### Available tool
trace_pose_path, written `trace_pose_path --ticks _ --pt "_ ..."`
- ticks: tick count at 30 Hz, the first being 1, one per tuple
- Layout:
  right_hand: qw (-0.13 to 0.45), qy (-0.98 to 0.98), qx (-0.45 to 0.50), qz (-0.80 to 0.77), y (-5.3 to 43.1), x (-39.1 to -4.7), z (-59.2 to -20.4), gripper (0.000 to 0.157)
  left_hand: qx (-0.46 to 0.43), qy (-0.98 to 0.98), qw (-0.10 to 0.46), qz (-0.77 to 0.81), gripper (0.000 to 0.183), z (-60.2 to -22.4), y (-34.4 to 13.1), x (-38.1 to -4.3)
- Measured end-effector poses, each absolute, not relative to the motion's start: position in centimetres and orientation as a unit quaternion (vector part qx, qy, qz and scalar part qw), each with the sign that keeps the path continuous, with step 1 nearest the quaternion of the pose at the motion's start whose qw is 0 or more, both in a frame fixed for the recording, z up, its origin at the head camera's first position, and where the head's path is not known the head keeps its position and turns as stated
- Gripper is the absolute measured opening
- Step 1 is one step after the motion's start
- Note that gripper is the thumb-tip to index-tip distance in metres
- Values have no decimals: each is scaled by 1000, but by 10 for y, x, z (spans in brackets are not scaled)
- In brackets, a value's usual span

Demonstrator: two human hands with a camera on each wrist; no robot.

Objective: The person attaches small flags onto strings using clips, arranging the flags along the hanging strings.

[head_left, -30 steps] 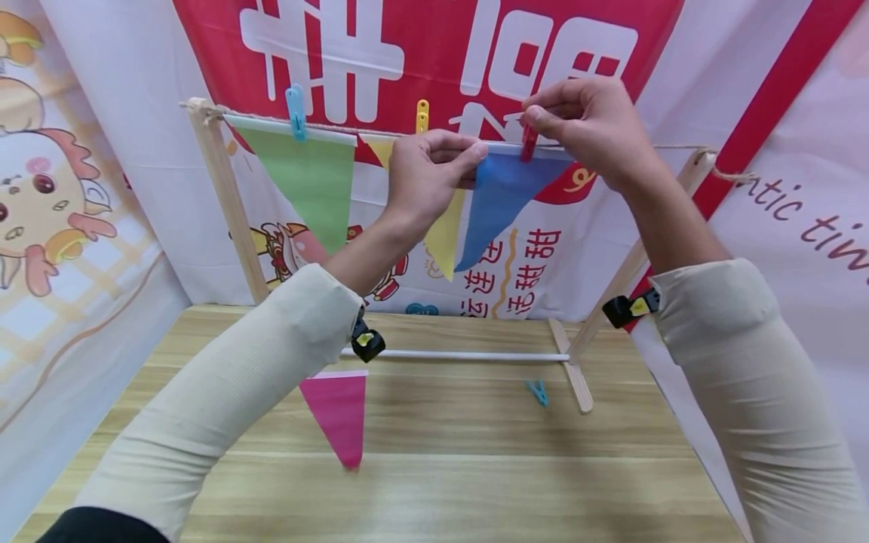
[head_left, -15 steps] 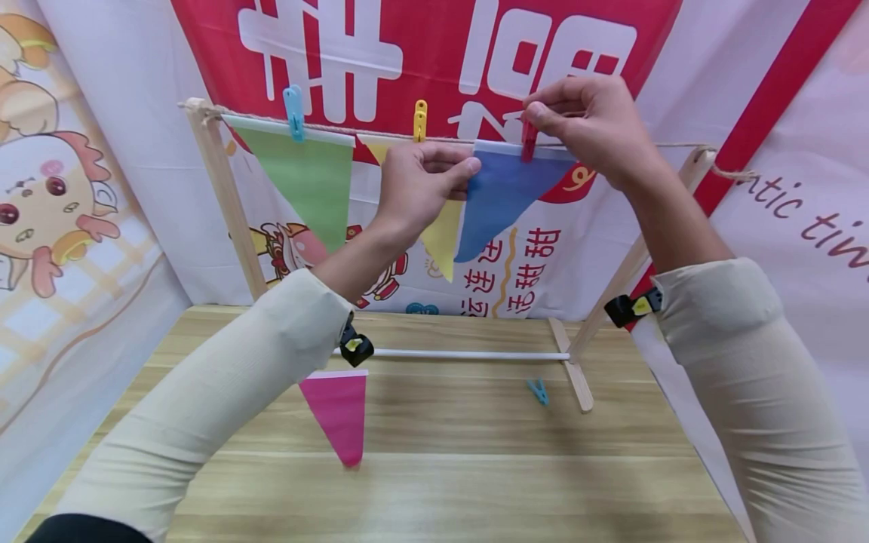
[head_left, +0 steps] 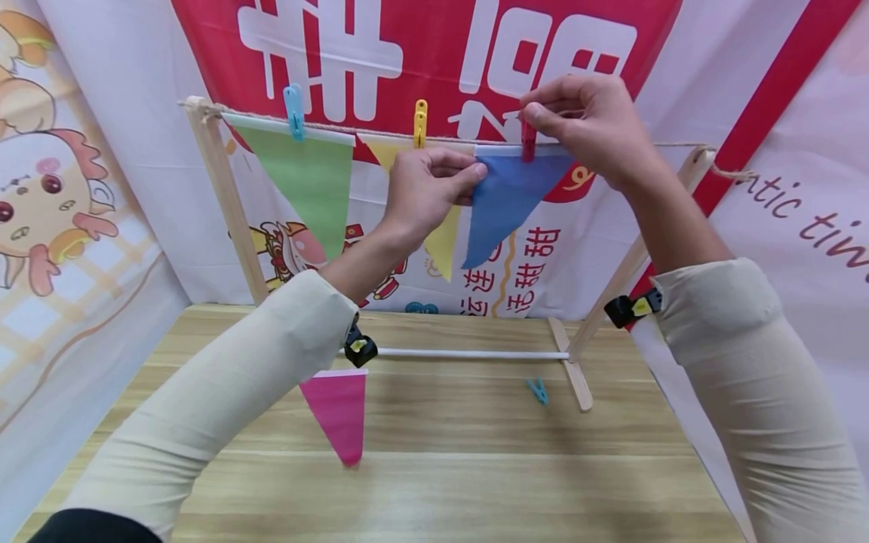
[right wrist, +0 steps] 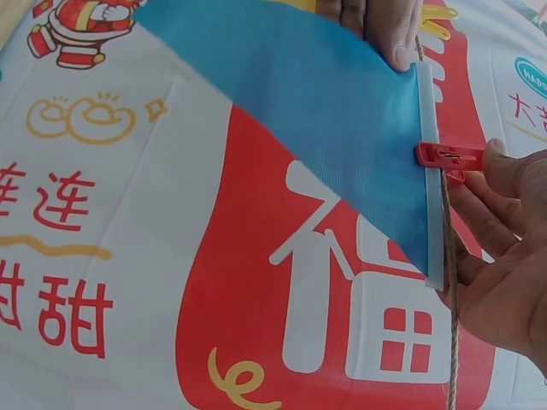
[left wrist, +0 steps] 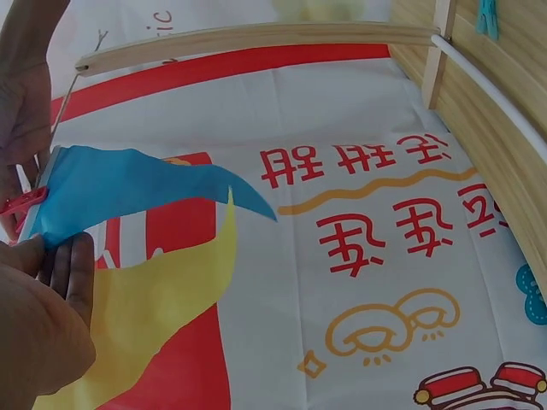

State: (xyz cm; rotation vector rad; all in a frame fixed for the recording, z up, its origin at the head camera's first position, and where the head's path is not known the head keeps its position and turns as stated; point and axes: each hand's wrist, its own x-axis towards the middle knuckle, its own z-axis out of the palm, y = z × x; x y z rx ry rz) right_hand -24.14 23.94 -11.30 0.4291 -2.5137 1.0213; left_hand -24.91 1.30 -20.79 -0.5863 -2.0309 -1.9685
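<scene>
A blue pennant [head_left: 509, 196] with a white top edge hangs at a string [right wrist: 453, 342], its point downward. My left hand [head_left: 424, 188] pinches the pennant's left upper side between thumb and fingers. My right hand [head_left: 591, 128] grips the handle end of a red clothespin [right wrist: 444, 156], whose jaws sit over the white edge and the string in the right wrist view. Left of the blue one, a yellow pennant [head_left: 444, 245] hangs partly behind my left hand, under a yellow clothespin [head_left: 420, 124]. Further left a light blue clothespin [head_left: 294, 111] holds a green pennant [head_left: 312, 173].
The string is tied between two wooden posts [head_left: 231, 204] joined low down by a white rod [head_left: 468, 354]. On the wooden table [head_left: 475, 490] lie a pink pennant [head_left: 339, 415] and a blue clothespin [head_left: 538, 391]. A printed cloth [head_left: 353, 60] hangs close behind the string.
My left hand has lowered slightly along the blue pennant's side, uncovering more of the yellow clothespin. The blue pennant's tip has swayed a little. My right hand stays at the red clothespin.
</scene>
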Motion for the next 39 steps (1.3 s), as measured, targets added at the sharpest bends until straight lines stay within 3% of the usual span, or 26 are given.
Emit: trace_pose_path --ticks 10,28,39 --pt "212 -890 145 378 245 -238 -114 44 -204 -696 114 -679 28 -205 6 -249" --pt "325 -816 162 451 257 -227 -129 36 -204 -707 121 -666 23 -214 -19 -244" --pt "328 -839 181 394 257 -214 -142 38 -205 -709 107 -666 25 -219 -28 -241"
